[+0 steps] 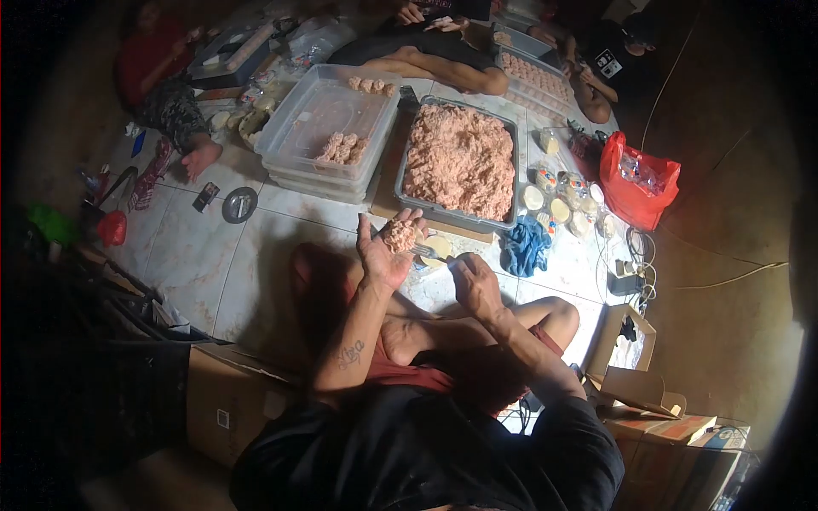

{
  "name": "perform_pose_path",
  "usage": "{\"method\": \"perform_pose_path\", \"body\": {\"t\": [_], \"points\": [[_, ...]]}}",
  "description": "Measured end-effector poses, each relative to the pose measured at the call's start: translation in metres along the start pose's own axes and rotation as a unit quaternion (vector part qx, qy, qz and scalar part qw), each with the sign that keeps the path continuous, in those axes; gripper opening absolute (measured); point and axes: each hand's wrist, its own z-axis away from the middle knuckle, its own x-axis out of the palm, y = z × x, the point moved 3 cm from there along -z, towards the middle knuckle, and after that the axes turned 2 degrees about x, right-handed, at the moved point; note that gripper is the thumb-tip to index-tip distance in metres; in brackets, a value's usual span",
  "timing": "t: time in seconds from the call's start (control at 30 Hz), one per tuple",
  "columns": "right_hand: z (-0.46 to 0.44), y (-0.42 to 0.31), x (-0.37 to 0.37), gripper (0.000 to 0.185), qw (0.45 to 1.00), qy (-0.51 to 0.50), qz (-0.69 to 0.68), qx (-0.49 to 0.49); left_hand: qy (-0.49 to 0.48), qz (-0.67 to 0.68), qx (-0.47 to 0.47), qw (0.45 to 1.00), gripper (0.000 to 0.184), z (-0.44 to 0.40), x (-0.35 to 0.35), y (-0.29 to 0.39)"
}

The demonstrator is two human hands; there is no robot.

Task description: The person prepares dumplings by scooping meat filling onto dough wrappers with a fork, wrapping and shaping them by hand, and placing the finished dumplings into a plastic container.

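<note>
On the upturned palm of my left hand [388,258] rests a rough clump of pink minced filling [400,236], with the fingers partly curled around it. My right hand [477,285] is closed on the handle of a metal utensil [433,254]. Its head points at the clump; whether it is a spoon or a fork I cannot tell. Just beyond both hands stands a dark tub heaped with the same pink mixture [460,162]. Left of that tub, a clear plastic container [290,128] sits on a stack and holds several shaped clumps in two groups.
A blue cloth [526,247] and several round-lidded pots [560,211] lie right of the tub. Farther right are a red plastic bag [639,180] and cables [643,272]. A black ashtray [240,204] is on the tiles at left. Other people sit around the far side.
</note>
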Motion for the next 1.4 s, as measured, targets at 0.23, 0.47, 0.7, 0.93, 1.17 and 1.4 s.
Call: {"method": "perform_pose_path", "body": {"t": [0.23, 0.47, 0.7, 0.93, 1.17, 1.4], "points": [[-0.046, -0.020, -0.041, 0.013, 0.982, 0.001, -0.176, 0.064, -0.055, -0.093, -0.021, 0.994, 0.084, 0.010, 0.026, -0.003], [-0.032, -0.001, -0.032, 0.039, 0.989, -0.137, -0.026, 0.055, -0.015, -0.130, -0.052, 0.990, 0.099, 0.019, 0.004, 0.008], [-0.024, 0.020, -0.038, 0.030, 0.983, -0.178, -0.001, 0.047, 0.003, -0.061, -0.099, 0.993, 0.096, 0.009, -0.031, 0.010], [-0.072, 0.073, -0.052, 0.018, 0.967, -0.124, 0.127, 0.184, 0.049, -0.245, -0.055, 0.967, 0.083, -0.012, -0.110, 0.011], [-0.080, 0.109, 0.019, 0.011, 0.973, -0.115, 0.140, 0.142, 0.095, -0.237, -0.032, 0.966, 0.068, -0.012, -0.127, 0.016], [-0.051, 0.116, 0.042, 0.007, 0.970, -0.020, 0.033, 0.241, 0.129, -0.230, -0.058, 0.963, 0.056, -0.003, -0.110, 0.012]]}}
